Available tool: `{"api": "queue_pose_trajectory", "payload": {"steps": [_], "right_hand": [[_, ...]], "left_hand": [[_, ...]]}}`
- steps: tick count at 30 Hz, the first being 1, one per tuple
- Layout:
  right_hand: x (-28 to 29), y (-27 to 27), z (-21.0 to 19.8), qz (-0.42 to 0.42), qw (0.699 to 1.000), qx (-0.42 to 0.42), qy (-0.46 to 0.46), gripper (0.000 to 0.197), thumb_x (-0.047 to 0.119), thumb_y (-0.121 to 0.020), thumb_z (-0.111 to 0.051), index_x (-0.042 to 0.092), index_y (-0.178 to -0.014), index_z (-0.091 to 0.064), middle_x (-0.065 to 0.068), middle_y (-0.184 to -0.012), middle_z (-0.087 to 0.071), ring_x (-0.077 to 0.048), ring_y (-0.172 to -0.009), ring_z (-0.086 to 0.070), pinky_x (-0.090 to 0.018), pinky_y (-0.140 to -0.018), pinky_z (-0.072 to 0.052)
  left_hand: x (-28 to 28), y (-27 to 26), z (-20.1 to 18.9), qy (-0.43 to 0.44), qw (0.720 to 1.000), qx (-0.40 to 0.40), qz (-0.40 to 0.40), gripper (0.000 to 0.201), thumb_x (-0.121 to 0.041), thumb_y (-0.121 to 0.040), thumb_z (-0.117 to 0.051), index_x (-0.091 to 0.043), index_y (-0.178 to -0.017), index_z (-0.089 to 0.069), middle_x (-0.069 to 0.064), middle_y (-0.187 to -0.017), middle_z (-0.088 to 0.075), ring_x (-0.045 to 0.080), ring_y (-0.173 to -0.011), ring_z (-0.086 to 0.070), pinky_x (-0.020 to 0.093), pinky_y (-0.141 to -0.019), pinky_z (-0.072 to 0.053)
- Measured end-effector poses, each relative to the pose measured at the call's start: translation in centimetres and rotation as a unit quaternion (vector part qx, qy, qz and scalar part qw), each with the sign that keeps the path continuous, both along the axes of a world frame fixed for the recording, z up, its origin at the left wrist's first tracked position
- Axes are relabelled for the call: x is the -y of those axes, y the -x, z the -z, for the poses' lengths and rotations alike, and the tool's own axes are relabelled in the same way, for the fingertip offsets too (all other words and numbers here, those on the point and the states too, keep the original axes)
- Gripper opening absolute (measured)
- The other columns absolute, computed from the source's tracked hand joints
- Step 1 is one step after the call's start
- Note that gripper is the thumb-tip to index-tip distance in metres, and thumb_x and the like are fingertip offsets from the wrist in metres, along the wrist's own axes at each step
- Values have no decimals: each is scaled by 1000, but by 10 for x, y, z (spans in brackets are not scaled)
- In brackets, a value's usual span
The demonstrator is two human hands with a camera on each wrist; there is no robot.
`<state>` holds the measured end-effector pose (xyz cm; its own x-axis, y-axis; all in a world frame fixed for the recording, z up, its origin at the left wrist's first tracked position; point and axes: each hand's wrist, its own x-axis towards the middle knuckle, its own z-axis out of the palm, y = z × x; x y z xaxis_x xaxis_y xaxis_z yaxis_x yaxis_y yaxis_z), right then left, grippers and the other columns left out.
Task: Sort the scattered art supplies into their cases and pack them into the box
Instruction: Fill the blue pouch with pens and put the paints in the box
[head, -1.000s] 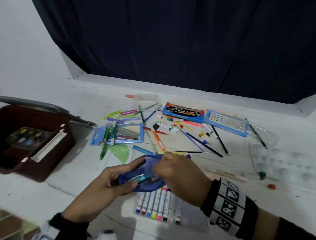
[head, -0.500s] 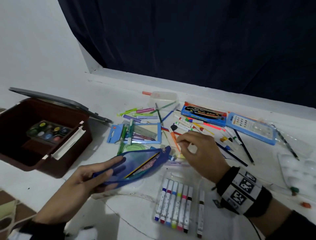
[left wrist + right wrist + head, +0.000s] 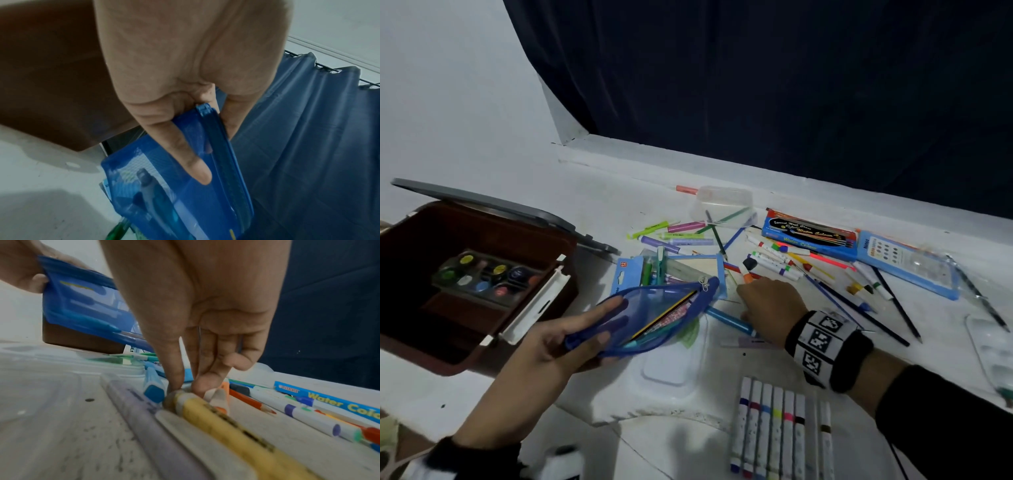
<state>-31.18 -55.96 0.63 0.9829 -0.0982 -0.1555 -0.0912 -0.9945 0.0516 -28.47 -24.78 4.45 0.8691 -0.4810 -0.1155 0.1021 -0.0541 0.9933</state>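
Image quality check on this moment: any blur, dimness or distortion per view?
Head view: dim, bluish, wide-angle bending; left hand casts soft shadow. Left wrist: blue mesh pouch soft, smeared. Right wrist: yellow marker up close stretched and blurred, right hand fills the frame.

Pouch (image 3: 654,315): blue see-through mesh cloth. Box (image 3: 482,240): brown, smooth plastic. Marker tray (image 3: 671,370): clear glossy plastic. Curtain (image 3: 791,85): dark matt cloth.

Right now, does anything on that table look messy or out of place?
Yes. Loose pens and markers lie criss-crossed instead of cased, the blue mesh pouch hangs unzipped in the left hand, and one marker sits apart from its row.
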Motion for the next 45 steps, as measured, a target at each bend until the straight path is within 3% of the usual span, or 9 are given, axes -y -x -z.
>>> {"api": "queue_pose_trajectory", "payload": {"steps": [8,13,18,21,24,29,32,37,45], "right_hand": [[10,5,-24,200,932,156,-261,5,15,-86,-64,17,-91,-65,0,-85,-67,-13,-75,-61,-26,-67,-49],[-12,17,-50,8,885,352,-306,20,11,-94,-60,20,-110,-67,2,-95,-67,-12,-87,-60,-34,-76,-53],[-49,28,-55,-224,924,298,-88,38,-2,-74,-64,19,-105,-72,-1,-101,-67,-23,-97,-54,-40,-76,-46],[-72,31,-43,-267,923,250,-124,27,8,-83,-62,16,-106,-72,-1,-104,-71,-17,-97,-57,-36,-81,-52],[-74,30,-38,-221,907,253,-256,22,15,-95,-57,13,-112,-71,0,-111,-71,-11,-102,-60,-28,-90,-50],[-54,15,-31,-108,879,301,-353,14,10,-95,-59,14,-101,-72,6,-95,-67,-4,-85,-59,-19,-74,-46],[-46,1,-11,-100,924,183,-321,19,12,-96,-57,18,-107,-72,10,-102,-69,2,-88,-57,-21,-76,-46],[-50,-22,-4,-115,959,12,-257,33,20,-99,-55,15,-130,-62,-2,-126,-64,-17,-110,-59,-28,-93,-45],[-76,-39,6,-107,993,-34,-39,58,60,-83,-63,20,-124,-57,-4,-126,-55,-28,-116,-54,-42,-89,-50]], "left_hand": [[2,-15,5,37,999,-10,-16,42,6,-89,-56,-11,-126,-67,2,-121,-72,19,-113,-68,32,-83,-60],[4,-19,2,17,999,-14,46,45,7,-88,-58,-15,-126,-66,-2,-122,-71,16,-115,-66,29,-86,-58],[7,-19,-2,-17,992,-11,123,50,4,-84,-64,-19,-129,-64,-8,-126,-69,8,-120,-62,20,-88,-54],[5,-16,-1,-11,987,-51,151,51,8,-85,-62,-15,-131,-63,-5,-129,-67,10,-120,-62,26,-86,-57],[-4,-16,5,-12,987,-73,145,50,4,-85,-63,-21,-128,-67,-5,-131,-67,15,-122,-62,32,-87,-59],[-25,-16,11,-21,989,-85,115,47,-2,-82,-65,-34,-116,-73,-9,-129,-67,12,-119,-63,31,-84,-59],[-33,-14,13,-53,990,-71,105,42,-2,-87,-64,-33,-113,-75,-11,-125,-69,11,-115,-66,28,-81,-60],[-42,-7,15,-95,988,-54,108,34,-8,-86,-66,-29,-111,-77,-8,-120,-72,12,-112,-67,34,-81,-61],[-51,-7,17,-108,987,-44,112,33,-13,-85,-68,-34,-109,-76,-8,-118,-73,8,-109,-68,30,-73,-61]]}}
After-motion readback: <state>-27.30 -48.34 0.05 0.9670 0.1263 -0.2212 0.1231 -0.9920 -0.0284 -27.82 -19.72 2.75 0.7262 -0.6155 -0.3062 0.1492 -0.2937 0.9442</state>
